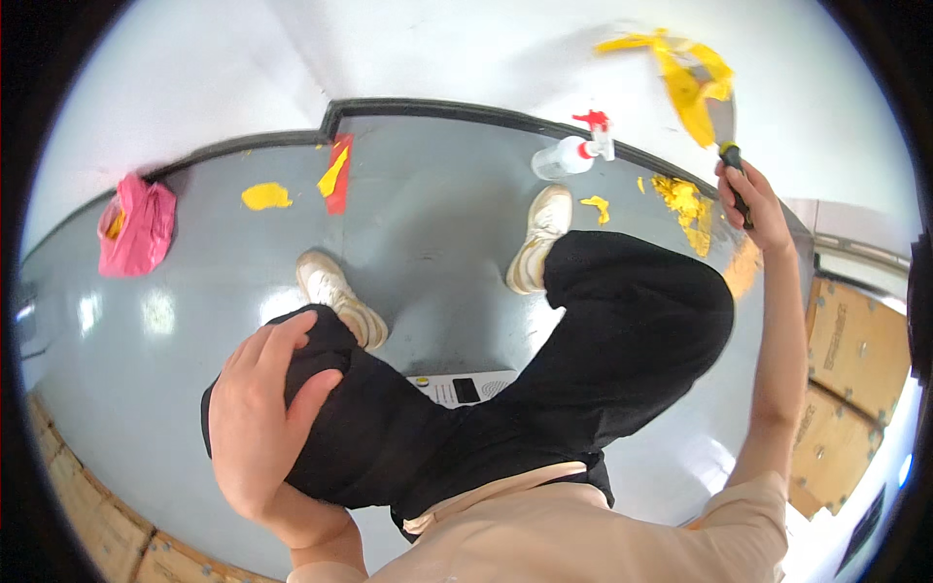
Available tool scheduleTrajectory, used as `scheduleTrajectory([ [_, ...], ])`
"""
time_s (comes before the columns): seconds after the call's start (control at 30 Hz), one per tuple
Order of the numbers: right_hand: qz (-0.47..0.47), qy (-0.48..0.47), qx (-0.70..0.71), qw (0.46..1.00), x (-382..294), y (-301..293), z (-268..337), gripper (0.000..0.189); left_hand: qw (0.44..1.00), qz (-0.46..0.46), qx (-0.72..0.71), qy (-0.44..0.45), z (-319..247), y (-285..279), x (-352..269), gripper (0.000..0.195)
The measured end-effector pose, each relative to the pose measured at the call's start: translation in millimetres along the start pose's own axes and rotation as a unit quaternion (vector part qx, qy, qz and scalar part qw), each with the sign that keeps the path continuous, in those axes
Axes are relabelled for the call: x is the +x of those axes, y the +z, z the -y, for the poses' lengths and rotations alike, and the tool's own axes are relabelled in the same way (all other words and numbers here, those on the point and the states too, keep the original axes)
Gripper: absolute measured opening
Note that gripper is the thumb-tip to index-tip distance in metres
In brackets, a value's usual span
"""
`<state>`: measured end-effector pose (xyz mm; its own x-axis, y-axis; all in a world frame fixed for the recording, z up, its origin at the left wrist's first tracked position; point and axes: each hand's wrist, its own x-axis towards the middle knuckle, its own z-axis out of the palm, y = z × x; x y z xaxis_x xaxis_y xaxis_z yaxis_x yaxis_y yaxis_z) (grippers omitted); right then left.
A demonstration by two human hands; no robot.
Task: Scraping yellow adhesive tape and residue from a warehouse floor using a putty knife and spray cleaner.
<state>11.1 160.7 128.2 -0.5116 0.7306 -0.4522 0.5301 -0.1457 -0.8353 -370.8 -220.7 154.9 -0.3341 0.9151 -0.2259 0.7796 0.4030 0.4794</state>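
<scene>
My right hand [756, 200] grips the black-and-yellow handle of a scraper [721, 120], raised by the white wall [466, 55]. Over its metal blade hangs a torn yellow peeling [689, 84], partly blurred; whether it still touches the wall I cannot tell. My left hand [255, 397] rests on my left knee with the thumb apart from the fingers and nothing in it. Below the scraper, a crumpled heap of yellow scraps [681, 204] lies on the grey floor [430, 211]. A clear spray bottle [561, 159] with a red-and-white trigger head is near the wall's foot.
A pink plastic bag [138, 229] with something yellow inside sits at the left. Yellow pieces [266, 196] and a red strip [340, 182] mark the floor. Black skirting [452, 109] edges the wall. Wooden crates [860, 350] stand at right. A white panel [466, 388] shows beneath me.
</scene>
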Motion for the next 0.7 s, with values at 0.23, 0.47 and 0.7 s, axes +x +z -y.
scheduleTrajectory([
  [0.23,-0.472,0.004,-0.395,0.788,-15.6,-53.0,-180.6,0.036,1.0,0.013,0.007,-0.026,-9.2,7.1,18.2,0.038],
  [0.47,-0.449,0.205,-0.416,0.763,-19.7,-98.9,-265.3,0.039,0.997,0.035,0.028,-0.066,-13.4,17.9,22.4,0.035],
  [0.7,-0.37,0.077,-0.097,0.921,-2.1,-56.8,-181.2,0.029,0.996,0.029,0.046,-0.07,-13.7,6.7,19.2,0.035],
])
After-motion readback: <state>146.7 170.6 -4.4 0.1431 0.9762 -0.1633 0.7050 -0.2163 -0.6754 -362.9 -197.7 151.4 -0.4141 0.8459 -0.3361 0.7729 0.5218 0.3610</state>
